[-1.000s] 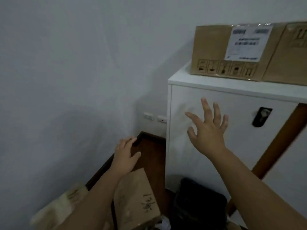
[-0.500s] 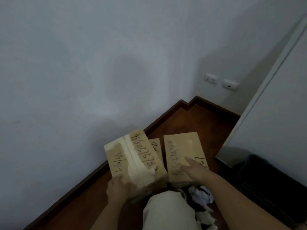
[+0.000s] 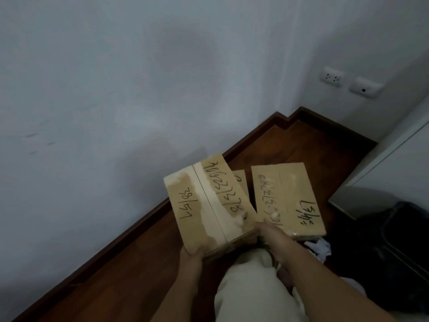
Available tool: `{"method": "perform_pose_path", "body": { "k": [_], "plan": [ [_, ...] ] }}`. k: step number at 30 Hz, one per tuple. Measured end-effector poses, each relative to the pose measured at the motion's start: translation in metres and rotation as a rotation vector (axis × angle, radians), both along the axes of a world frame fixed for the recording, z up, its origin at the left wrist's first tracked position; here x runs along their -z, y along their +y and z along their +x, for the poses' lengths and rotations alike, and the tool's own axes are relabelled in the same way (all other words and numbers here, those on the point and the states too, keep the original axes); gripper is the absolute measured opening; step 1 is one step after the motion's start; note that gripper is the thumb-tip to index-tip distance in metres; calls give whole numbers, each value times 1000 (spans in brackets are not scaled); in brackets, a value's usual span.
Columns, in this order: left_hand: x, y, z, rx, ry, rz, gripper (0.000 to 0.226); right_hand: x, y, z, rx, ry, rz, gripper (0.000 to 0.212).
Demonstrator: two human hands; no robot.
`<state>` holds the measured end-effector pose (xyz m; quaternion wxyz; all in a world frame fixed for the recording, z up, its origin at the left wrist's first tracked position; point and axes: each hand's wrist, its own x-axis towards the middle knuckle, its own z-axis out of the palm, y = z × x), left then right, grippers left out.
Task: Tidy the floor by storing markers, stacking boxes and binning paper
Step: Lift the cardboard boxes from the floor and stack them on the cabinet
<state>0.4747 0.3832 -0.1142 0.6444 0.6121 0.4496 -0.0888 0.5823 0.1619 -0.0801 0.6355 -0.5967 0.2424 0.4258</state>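
Note:
A taped cardboard box [image 3: 209, 203] with handwritten numbers is tilted above the wooden floor. My left hand [image 3: 192, 256] grips its near left corner and my right hand [image 3: 269, 231] grips its near right corner. A second handwritten box [image 3: 292, 198] lies flat on the floor to the right. Between the two, a corner of a third box [image 3: 240, 180] shows, mostly hidden. Crumpled white paper [image 3: 319, 247] lies by the second box's near edge.
A black bin [image 3: 380, 242] stands at the right beside a white cabinet [image 3: 399, 159]. White walls meet in a corner with a dark skirting board [image 3: 290, 117]. Wall sockets [image 3: 332, 76] sit low on the far wall. My light trouser knee [image 3: 253, 280] is below the box.
The view swung down from the cabinet to the floor. Both hands dropped from the cabinet front; the right moved from the second box onto the left box, which is now lifted higher.

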Motion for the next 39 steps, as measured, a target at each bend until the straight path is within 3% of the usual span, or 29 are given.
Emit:
{"method": "perform_pose_path", "body": {
  "k": [5,12,16,19,27,35,39],
  "plan": [
    [-29,-2,6,-303,-100,11,83,-32,13,-2,90,-214,-42,60],
    [-117,-20,33,-403,-308,-160,48,-111,17,-12,371,-450,62,24],
    [-177,-46,47,-338,-453,-188,49,-169,-13,-23,500,-601,120,19],
    [-236,-77,56,-252,-628,-219,47,-221,-42,-27,591,-726,199,26],
    [-377,-173,58,-51,-1021,-267,52,-373,-136,-71,764,-1175,326,26],
    [-495,-267,37,235,-1278,-467,57,-476,-225,-143,884,-1492,231,38],
    [-546,-320,32,437,-1358,-478,63,-518,-273,-177,989,-1589,148,39]
  ]
}}
